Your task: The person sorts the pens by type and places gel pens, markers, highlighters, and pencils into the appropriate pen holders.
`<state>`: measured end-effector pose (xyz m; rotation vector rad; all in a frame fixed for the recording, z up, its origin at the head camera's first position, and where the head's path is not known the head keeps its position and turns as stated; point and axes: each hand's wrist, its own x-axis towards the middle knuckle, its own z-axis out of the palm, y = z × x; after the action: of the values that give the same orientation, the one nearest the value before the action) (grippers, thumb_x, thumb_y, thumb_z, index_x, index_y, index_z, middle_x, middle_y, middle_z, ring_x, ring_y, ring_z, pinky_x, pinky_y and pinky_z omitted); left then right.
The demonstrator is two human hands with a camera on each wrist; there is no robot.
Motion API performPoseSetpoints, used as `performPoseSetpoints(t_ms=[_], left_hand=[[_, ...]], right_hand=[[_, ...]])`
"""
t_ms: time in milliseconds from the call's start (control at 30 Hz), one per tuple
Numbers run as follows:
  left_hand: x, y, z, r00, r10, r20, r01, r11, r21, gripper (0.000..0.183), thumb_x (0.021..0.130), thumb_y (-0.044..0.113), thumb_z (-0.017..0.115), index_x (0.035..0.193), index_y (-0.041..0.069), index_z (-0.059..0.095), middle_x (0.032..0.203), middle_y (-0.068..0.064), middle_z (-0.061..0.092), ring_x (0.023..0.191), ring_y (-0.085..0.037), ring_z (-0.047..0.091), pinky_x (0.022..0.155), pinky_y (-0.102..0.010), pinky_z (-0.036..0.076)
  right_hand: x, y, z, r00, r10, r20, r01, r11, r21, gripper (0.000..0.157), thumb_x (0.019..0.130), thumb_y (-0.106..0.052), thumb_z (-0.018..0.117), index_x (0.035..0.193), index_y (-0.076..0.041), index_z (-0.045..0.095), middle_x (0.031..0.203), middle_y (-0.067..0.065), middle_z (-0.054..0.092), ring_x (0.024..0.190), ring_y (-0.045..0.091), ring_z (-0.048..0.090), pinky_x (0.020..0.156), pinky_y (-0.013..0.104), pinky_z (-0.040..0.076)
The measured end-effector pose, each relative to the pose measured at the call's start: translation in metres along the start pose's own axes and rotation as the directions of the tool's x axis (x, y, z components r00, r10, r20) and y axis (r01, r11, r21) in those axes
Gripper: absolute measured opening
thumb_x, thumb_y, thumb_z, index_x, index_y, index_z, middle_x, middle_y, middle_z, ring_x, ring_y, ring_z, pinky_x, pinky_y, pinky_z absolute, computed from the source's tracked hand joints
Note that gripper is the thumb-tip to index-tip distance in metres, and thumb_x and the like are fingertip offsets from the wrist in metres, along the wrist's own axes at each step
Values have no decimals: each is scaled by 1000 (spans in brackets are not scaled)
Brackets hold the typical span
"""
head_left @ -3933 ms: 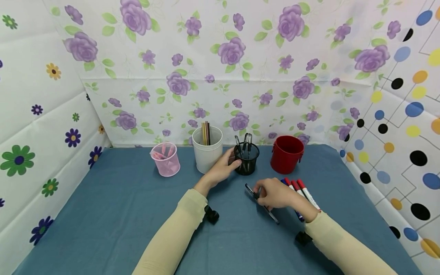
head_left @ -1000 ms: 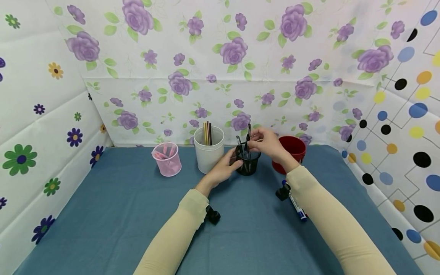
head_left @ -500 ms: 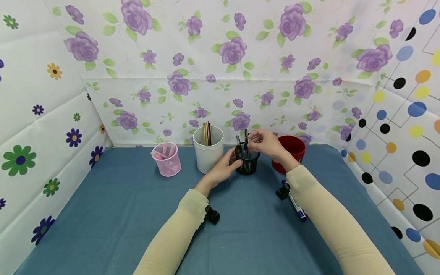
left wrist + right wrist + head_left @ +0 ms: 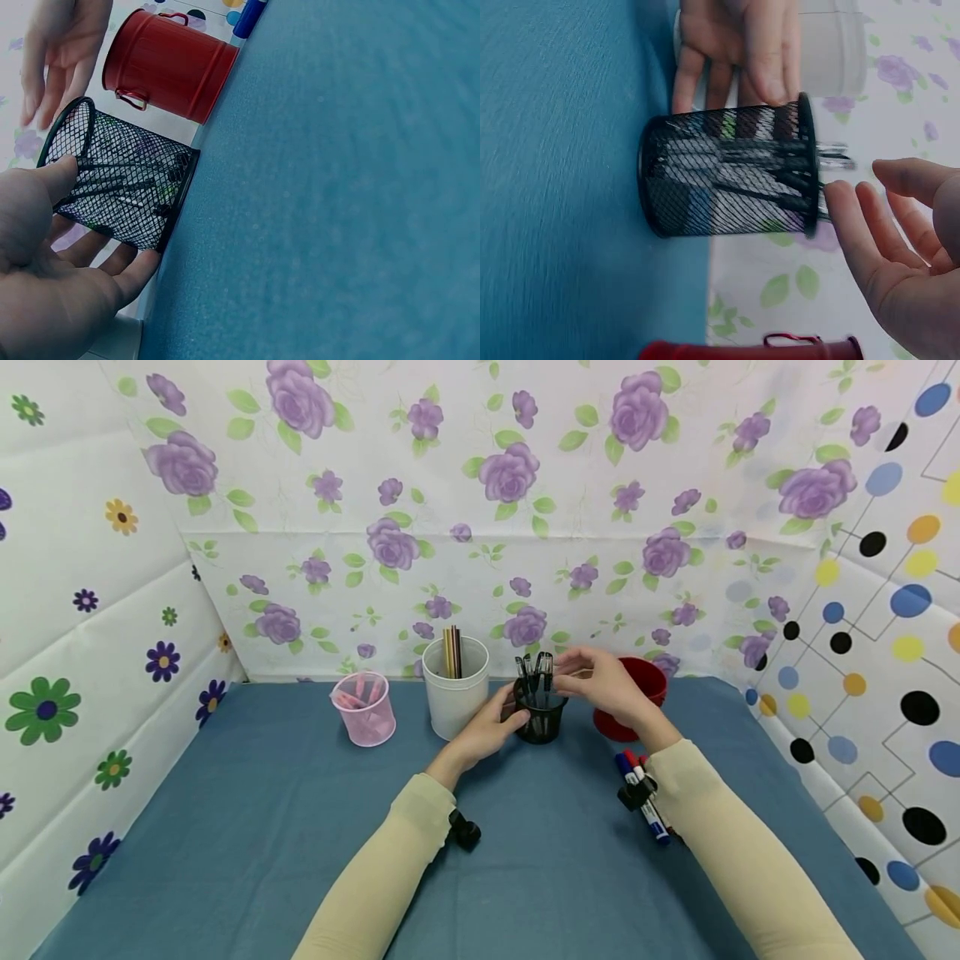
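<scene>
A black mesh pen holder (image 4: pixel 542 725) stands on the blue cloth with several black pens (image 4: pixel 545 670) upright in it. My left hand (image 4: pixel 482 729) grips its left side, the thumb in front and the fingers curled round behind. In the left wrist view the thumb lies on the mesh of the pen holder (image 4: pixel 124 184). My right hand (image 4: pixel 609 687) hovers at the holder's right rim, thumb and fingers apart with nothing between them. In the right wrist view the right hand's fingertips (image 4: pixel 840 196) are close to the pen tops (image 4: pixel 835 156).
Left of the pen holder stand a white bucket (image 4: pixel 453 706) with several pencils (image 4: pixel 452 653) and a pink mesh basket (image 4: pixel 375 725) with pink pens. A red bucket (image 4: pixel 651 680) is partly behind my right hand. Several markers (image 4: pixel 654 820) lie under my right wrist.
My right hand took a pen from the cloth, lowered it into the mesh pen holder and has let go, moving slightly right. My left hand has kept its grip on the holder.
</scene>
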<state>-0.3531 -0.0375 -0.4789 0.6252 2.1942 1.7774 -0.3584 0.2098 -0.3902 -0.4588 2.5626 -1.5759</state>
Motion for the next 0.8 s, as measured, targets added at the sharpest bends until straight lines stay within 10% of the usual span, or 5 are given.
performPoseSetpoints(t_ms=[800], left_hand=[[-1,3,-1,998,-55,9,54,996,66,71,114,33,54,172,23,15,174,-13,26,160,-33,28,124,-54,35]], right_hand=[[-117,33,-71,990,-58,-127,10,936,-353,41,102,-37,75,134,-13,67,122,5,74,107,25,73,84,33,60]])
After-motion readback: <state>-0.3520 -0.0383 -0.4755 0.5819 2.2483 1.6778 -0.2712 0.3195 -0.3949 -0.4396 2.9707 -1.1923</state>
